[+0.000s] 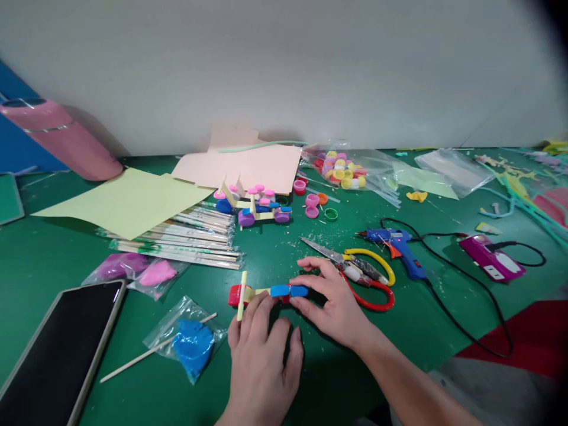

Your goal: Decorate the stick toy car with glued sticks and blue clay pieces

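Observation:
A small craft car (266,292) made of wooden sticks, red bottle-cap wheels and blue caps lies on the green table (53,254). My left hand (262,349) rests behind it, fingertips pressing on its stick frame. My right hand (333,302) pinches the car's right end between thumb and fingers. Red-and-yellow scissors (364,273) lie just beyond my right hand.
Two finished cap cars (255,207) stand further back, beside packs of wooden sticks (186,236). A blue glue gun (399,248) with black cord, a purple power bank (490,260), a tablet (53,355), bagged blue material (190,346), pink bags (137,269), paper sheets (128,201) and a bag of caps (344,168) surround them.

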